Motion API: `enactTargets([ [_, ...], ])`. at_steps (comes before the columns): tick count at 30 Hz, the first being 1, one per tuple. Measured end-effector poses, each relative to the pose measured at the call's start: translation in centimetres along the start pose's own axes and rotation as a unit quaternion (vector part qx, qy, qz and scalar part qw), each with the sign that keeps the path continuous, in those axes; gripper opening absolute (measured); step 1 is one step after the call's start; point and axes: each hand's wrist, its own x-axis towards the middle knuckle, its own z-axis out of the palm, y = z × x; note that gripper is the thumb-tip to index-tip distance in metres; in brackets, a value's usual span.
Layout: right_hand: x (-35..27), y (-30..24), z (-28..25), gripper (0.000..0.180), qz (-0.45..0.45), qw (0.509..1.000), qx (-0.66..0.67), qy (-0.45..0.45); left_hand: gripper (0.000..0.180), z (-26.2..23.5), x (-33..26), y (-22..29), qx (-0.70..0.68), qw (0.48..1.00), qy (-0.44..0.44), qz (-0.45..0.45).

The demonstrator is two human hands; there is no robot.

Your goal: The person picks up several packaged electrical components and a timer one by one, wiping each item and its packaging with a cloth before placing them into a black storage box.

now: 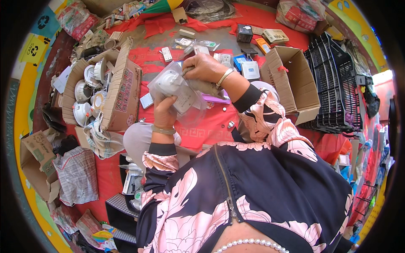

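Observation:
My left hand (165, 110) is closed on the lower edge of a clear plastic bag (185, 105). Inside it shows a white electrical fitting (170, 83) with a round raised part; its exact kind is unclear. At the bag's upper right, my right hand (205, 68) is closed round a crumpled grey-brown cloth (209, 87), its fingertips by the bag's edge. A purple flat item (217, 99) lies behind the cloth. Left of the bag, a small white-and-blue box (146, 100) rests on the red cloth covering (202, 131).
A cardboard box (122, 95) of round white lamp fittings stands at the left. At the right are an open cardboard box (301, 86) and a black plastic crate (333, 84). Ahead lie a white switch plate (250, 70), a white power strip (166, 54) and several small packages.

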Motion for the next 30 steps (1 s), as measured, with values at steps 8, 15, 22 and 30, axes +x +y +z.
enactTargets([
  [8, -0.2, -0.4, 0.7, 0.023, 0.000, 0.995, -0.061, 0.078, 0.054, 0.0, -0.1, 0.0, 0.056, 0.998, -0.029, 0.020],
  [15, -0.7, -0.5, 0.4, 0.023, 0.012, 0.991, -0.087, 0.099, 0.051, 0.1, -0.5, 0.1, 0.102, 0.993, -0.043, 0.037],
  [22, -0.6, -0.3, 0.2, 0.023, 0.011, 0.996, -0.081, 0.031, 0.055, 0.1, -0.7, -0.6, 0.080, 0.996, -0.032, 0.023],
  [30, -1.2, -0.7, 2.5, 0.017, 0.005, 0.977, -0.120, 0.179, 0.055, 0.2, -0.6, 0.3, 0.062, 0.998, -0.024, -0.015],
])
